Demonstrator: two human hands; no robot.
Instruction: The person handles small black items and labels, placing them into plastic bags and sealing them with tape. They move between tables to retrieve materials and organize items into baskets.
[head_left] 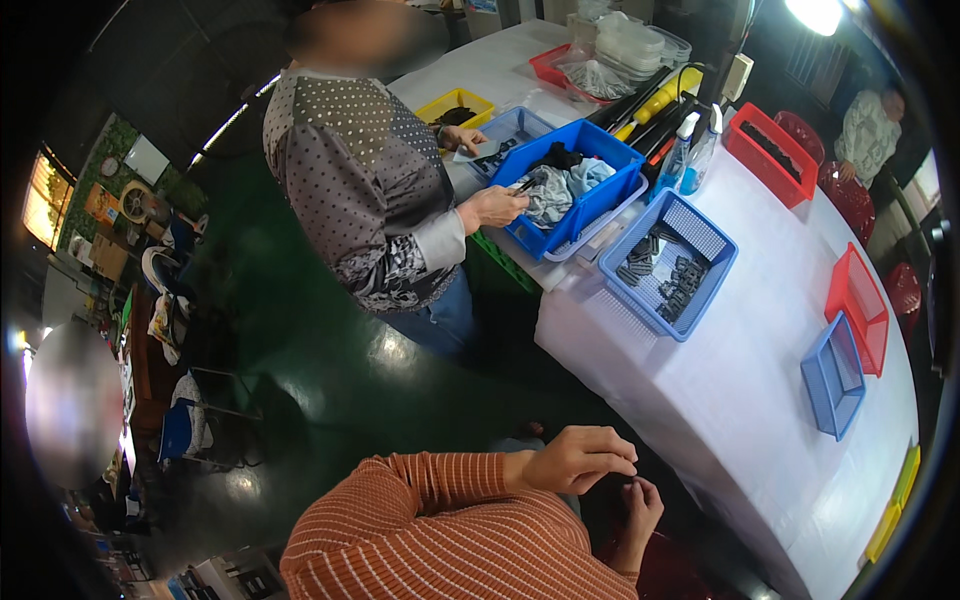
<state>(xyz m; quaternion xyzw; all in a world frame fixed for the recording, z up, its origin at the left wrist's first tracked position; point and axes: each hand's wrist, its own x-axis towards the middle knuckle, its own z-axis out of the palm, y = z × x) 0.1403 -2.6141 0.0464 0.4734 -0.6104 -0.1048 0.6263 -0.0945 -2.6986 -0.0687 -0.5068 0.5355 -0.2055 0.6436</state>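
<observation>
My left hand (582,461) is held in front of my body, fingers bent and pressed together. Close below it is my right hand (641,508), with its thumb and fingers curled up toward the left fingertips. The fingertips almost meet, and a tiny dark spot shows between them; whether it is an object I cannot make out. Both hands are off the white-covered table (640,362), beside its near edge. On that table stands a blue mesh basket (716,290) with several small dark grey ribbed parts (682,280) in it.
A co-worker (365,180) stands at the far left of the table, handling something dark over a blue bin (567,228) of cloths (548,195). Spray bottles (676,152), red baskets (768,155), a small blue basket (835,380) and a yellow tray (893,505) stand along it. Another person (868,130) sits behind.
</observation>
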